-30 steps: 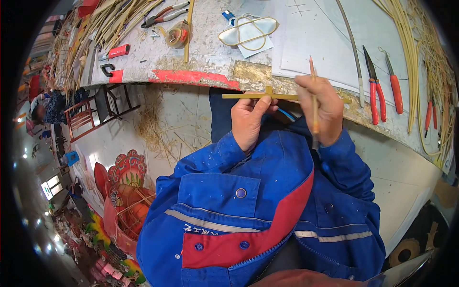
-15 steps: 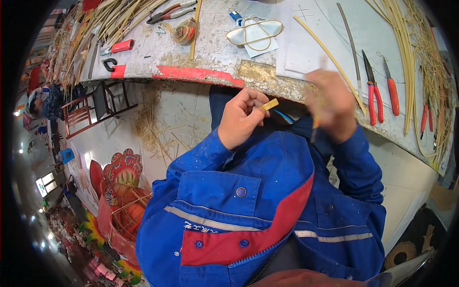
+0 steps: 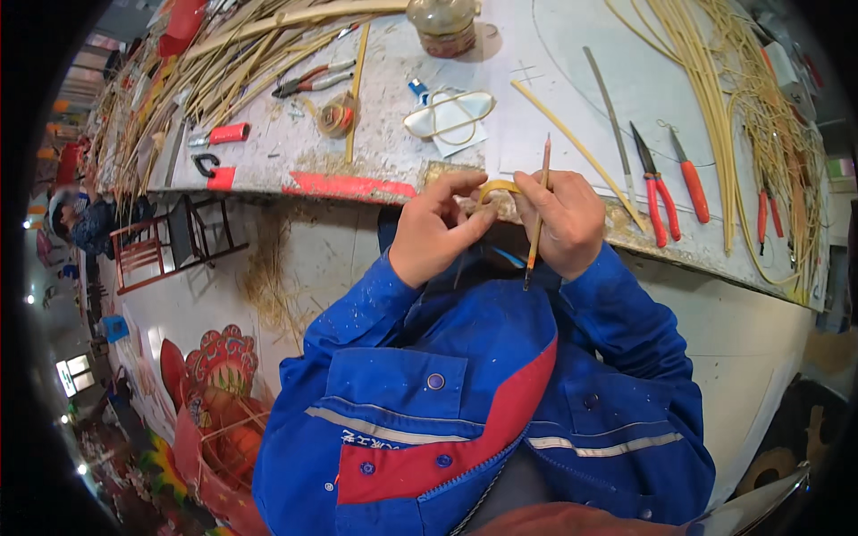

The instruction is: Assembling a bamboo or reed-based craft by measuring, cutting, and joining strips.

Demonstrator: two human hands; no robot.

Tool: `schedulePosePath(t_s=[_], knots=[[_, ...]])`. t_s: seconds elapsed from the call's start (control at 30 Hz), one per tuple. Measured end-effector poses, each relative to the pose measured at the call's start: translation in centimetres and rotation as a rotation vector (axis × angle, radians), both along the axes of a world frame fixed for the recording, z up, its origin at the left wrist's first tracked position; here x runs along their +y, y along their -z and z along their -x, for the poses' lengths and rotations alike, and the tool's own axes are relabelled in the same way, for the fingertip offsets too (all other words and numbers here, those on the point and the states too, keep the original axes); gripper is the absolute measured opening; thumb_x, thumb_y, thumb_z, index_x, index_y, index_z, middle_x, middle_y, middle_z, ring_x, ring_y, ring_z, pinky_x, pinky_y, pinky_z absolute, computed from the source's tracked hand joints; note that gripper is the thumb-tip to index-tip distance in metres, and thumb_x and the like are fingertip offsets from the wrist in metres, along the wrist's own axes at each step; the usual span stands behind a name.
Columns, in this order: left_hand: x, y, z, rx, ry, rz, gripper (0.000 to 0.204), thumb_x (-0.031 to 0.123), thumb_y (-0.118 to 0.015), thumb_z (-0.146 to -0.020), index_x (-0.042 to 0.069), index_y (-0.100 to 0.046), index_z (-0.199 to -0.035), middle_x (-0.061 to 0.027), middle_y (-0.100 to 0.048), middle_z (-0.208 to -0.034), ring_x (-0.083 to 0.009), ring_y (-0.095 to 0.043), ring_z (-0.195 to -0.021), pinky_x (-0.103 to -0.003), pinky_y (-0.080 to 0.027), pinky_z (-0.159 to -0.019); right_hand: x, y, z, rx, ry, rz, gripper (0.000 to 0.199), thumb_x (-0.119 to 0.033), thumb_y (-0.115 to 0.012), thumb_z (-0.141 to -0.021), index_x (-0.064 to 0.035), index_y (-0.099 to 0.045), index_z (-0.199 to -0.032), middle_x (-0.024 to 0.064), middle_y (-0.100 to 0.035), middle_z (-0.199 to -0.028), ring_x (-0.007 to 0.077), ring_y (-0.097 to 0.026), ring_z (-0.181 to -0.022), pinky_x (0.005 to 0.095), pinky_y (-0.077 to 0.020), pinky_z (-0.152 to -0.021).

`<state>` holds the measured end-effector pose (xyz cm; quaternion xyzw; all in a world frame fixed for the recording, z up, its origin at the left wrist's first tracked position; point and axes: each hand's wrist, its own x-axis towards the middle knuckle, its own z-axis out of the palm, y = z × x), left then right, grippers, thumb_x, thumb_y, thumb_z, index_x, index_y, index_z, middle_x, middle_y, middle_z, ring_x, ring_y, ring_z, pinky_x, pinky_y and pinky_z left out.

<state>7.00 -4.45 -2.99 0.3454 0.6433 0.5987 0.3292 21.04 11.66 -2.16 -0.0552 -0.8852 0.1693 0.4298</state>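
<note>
My left hand [image 3: 436, 230] pinches one end of a short yellow strip [image 3: 497, 185] between thumb and fingers. The strip bows up in an arch across to my right hand [image 3: 570, 221], whose fingertips touch its other end. That hand also holds a pencil [image 3: 541, 213] nearly upright along its fingers, one end pointing at the table and the other toward my lap. Both hands are just off the table's near edge. Whether the strip is bamboo or tape I cannot tell.
Red-handled pliers [image 3: 657, 192] and a red-handled pointed tool [image 3: 690, 183] lie right, by a yellow cane strip [image 3: 581, 152]. A white mask [image 3: 451, 121], tape roll [image 3: 337, 116], other pliers [image 3: 313, 80] and a jar [image 3: 444, 27] lie farther off. Cane bundles flank the table [image 3: 259, 170].
My right hand has come left and up to the strip, pencil in it. The strip, straight before, is now bent in an arch. The view has shifted, bringing the jar in.
</note>
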Motion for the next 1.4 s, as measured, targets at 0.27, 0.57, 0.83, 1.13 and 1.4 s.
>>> schedulePosePath(t_s=[0.27, 0.57, 0.83, 1.13, 1.4], knots=[[-1.1, 2.6, -0.4, 0.106, -0.101, 0.003, 0.028, 0.014, -0.087, -0.087, 0.002, -0.076, -0.109, -0.0003, -0.07, -0.081, -0.0034, -0.054, -0.061, -0.021, -0.045, -0.056, 2.0, 0.0, 0.2, -0.02, 0.088, 0.185, 0.037, 0.001, -0.081, -0.077, -0.004, -0.073, -0.113, 0.014, -0.07, -0.091, 0.033, -0.068, -0.08, 0.0398, -0.0553, -0.069], [-1.4, 0.5, 1.4, 0.634, -0.179, 0.116, 0.023, 0.018, -0.088, -0.084, 0.007, -0.077, -0.1, -0.009, -0.07, -0.081, -0.0204, -0.067, -0.064, -0.031, -0.052, -0.059, 7.3, 0.6, -0.9, -0.434, 0.178, 0.001, 0.042, 0.002, -0.067, -0.084, -0.0029, -0.068, -0.126, 0.0202, -0.069, -0.114, 0.0391, -0.065, -0.106, 0.0451, -0.0534, -0.094], [-0.3, -0.3, 0.7, 0.707, -0.193, 0.113, 0.019, 0.017, -0.086, -0.085, 0.007, -0.075, -0.097, -0.0086, -0.069, -0.085, -0.024, -0.069, -0.07, -0.034, -0.054, -0.064, 6.3, -0.8, -2.5, -0.241, 0.23, 0.16, 0.031, -0.003, -0.068, -0.09, -0.0021, -0.07, -0.121, 0.0197, -0.069, -0.112, 0.0364, -0.067, -0.1, 0.0422, -0.0545, -0.091], [-1.0, 1.1, 0.0, 0.39, -0.156, 0.154, 0.015, 0.013, -0.08, -0.091, 0.003, -0.075, -0.101, -0.0092, -0.07, -0.086, -0.0171, -0.067, -0.071, -0.028, -0.052, -0.067, 9.4, 1.5, -8.7, -0.411, 0.51, 0.298, 0.016, -0.013, -0.072, -0.091, -0.0029, -0.073, -0.103, 0.0142, -0.068, -0.092, 0.0328, -0.068, -0.081, 0.0411, -0.0548, -0.073], [-0.3, 3.3, -1.9, -0.039, -0.185, 0.104, 0.02, 0.016, -0.076, -0.098, -0.002, -0.074, -0.106, -0.0047, -0.071, -0.084, -0.0088, -0.063, -0.071, -0.024, -0.05, -0.064, 10.8, 1.7, -8.5, -0.704, 0.557, 0.077, 0.018, -0.022, -0.072, -0.091, -0.0045, -0.07, -0.094, 0.0156, -0.067, -0.088, 0.035, -0.067, -0.075, 0.0438, -0.0532, -0.068]])
